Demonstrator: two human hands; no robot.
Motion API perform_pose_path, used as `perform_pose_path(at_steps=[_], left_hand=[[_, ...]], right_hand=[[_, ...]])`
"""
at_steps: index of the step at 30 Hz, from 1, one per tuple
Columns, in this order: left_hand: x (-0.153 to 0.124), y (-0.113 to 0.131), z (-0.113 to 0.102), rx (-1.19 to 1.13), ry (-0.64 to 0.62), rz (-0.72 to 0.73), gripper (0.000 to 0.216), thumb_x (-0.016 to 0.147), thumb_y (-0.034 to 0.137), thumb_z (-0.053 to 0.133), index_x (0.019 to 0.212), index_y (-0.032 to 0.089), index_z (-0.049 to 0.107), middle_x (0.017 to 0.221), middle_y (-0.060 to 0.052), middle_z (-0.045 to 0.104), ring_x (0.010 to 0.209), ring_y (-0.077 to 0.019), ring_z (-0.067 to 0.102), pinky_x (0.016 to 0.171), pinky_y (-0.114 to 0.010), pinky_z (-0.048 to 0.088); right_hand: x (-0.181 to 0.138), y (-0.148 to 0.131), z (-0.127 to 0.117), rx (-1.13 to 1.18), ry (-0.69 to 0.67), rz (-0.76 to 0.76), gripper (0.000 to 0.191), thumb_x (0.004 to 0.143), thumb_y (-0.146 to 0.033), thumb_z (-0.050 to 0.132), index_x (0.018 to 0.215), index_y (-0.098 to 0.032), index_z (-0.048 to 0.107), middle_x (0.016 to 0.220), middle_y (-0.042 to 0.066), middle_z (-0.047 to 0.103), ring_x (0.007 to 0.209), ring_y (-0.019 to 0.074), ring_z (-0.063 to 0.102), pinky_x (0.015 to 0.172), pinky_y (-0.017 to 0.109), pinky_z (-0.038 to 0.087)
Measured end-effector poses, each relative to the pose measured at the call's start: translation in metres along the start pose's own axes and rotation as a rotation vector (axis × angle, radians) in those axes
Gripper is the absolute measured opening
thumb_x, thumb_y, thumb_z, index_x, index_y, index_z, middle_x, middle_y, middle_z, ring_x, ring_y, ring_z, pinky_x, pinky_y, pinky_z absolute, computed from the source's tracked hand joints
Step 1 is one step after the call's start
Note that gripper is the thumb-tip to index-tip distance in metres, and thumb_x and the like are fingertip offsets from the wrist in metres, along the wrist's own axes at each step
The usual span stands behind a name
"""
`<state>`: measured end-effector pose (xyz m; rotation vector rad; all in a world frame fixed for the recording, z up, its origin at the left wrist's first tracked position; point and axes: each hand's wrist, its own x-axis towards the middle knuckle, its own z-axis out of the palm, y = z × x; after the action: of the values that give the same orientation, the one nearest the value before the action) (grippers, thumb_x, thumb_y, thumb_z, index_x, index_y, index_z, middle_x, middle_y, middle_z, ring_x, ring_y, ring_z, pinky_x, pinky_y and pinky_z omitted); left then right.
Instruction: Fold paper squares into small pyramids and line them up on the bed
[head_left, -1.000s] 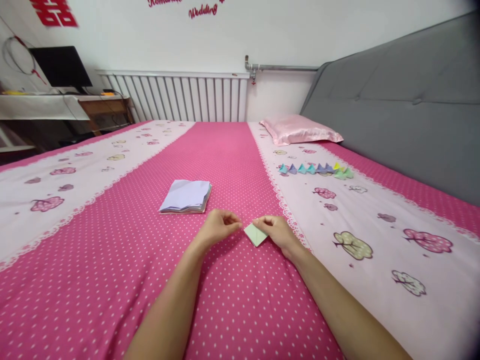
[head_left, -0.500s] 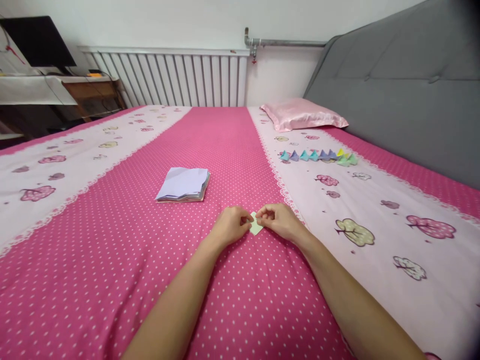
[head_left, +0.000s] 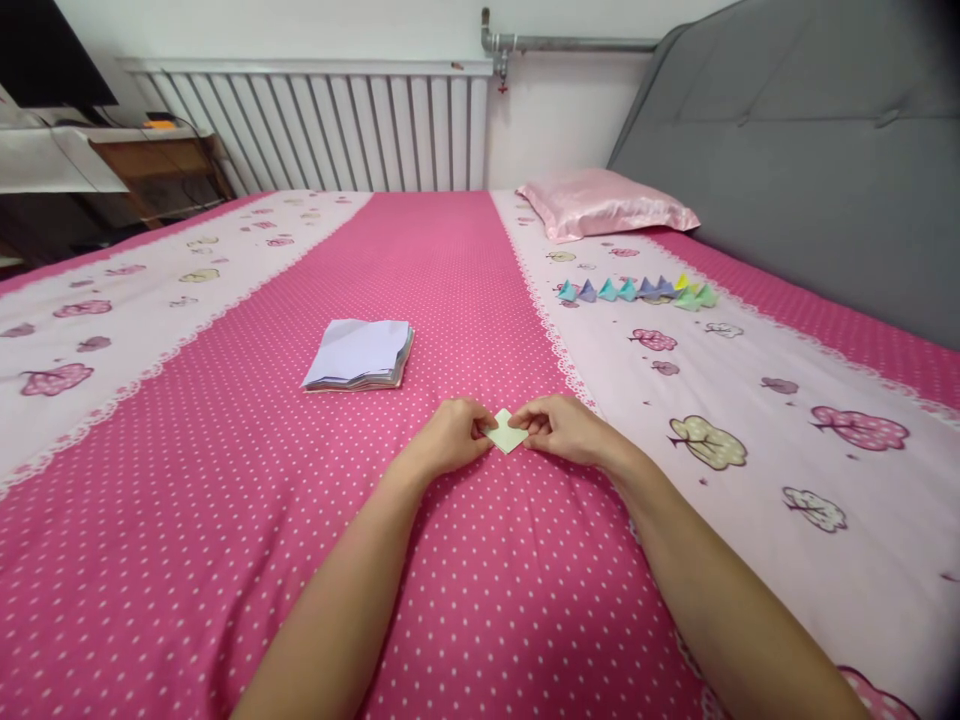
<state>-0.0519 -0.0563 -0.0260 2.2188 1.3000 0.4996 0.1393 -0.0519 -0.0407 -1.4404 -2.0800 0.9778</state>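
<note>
A small pale green piece of folded paper [head_left: 507, 434] is held just above or on the pink dotted bedspread, its diamond shape pointing toward me. My left hand [head_left: 459, 434] pinches its left corner between thumb and fingers. At the opposite corner, my right hand [head_left: 561, 430] grips it the same way. The fingertips cover both side corners of the paper. Beyond my left hand lies a stack of paper sheets [head_left: 358, 352] with a pale lilac sheet on top.
Several small folded paper shapes [head_left: 626, 290] in blue, purple, yellow and green stand in a row on the right. Behind them is a pink pillow [head_left: 604, 205] near the grey headboard [head_left: 810, 150]. A white radiator [head_left: 322, 130] lines the far wall; a monitor [head_left: 49, 55] stands at left.
Both hands have spread slightly apart toward the side corners, and more of the green paper shows between them. The camera view has tipped down a little.
</note>
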Motion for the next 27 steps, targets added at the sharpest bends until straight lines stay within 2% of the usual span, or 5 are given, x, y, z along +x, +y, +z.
perform_pose_path(at_steps=[10, 20, 24, 27], left_hand=[[0.001, -0.002, -0.0029, 0.031, -0.027, 0.05, 0.018, 0.071, 0.016, 0.056, 0.085, 0.013, 0.067, 0.076, -0.004, 0.063, 0.066, -0.0125, 0.055, 0.06, -0.022, 0.041], [0.0001, -0.0034, -0.0021, -0.022, -0.048, 0.01, 0.021, 0.07, 0.019, 0.056, 0.087, 0.013, 0.067, 0.069, -0.003, 0.064, 0.06, -0.0123, 0.055, 0.056, -0.022, 0.038], [0.0034, -0.003, 0.0007, 0.037, 0.005, 0.003, 0.019, 0.075, 0.019, 0.05, 0.08, 0.014, 0.068, 0.072, -0.004, 0.066, 0.062, -0.0123, 0.055, 0.058, -0.022, 0.037], [0.0065, 0.0001, 0.0052, 0.127, 0.057, -0.067, 0.021, 0.076, 0.021, 0.049, 0.074, 0.013, 0.068, 0.068, -0.005, 0.066, 0.058, -0.0131, 0.053, 0.057, -0.024, 0.036]], right_hand=[[-0.0036, -0.0073, -0.005, -0.066, 0.0, -0.07, 0.025, 0.067, -0.009, 0.06, 0.089, -0.018, 0.069, 0.081, 0.003, 0.07, 0.068, 0.0139, 0.062, 0.065, 0.024, 0.045], [-0.0043, -0.0068, -0.0079, -0.044, -0.032, -0.073, 0.021, 0.075, -0.015, 0.055, 0.091, -0.019, 0.069, 0.087, 0.003, 0.07, 0.076, 0.0154, 0.063, 0.07, 0.025, 0.044], [-0.0035, -0.0076, -0.0056, -0.102, 0.01, -0.076, 0.019, 0.076, -0.017, 0.053, 0.085, -0.02, 0.069, 0.082, 0.003, 0.07, 0.074, 0.016, 0.062, 0.067, 0.025, 0.043], [-0.0021, -0.0092, -0.0008, -0.134, 0.079, -0.045, 0.018, 0.076, -0.016, 0.051, 0.078, -0.02, 0.068, 0.075, 0.001, 0.069, 0.068, 0.0149, 0.061, 0.062, 0.024, 0.042]])
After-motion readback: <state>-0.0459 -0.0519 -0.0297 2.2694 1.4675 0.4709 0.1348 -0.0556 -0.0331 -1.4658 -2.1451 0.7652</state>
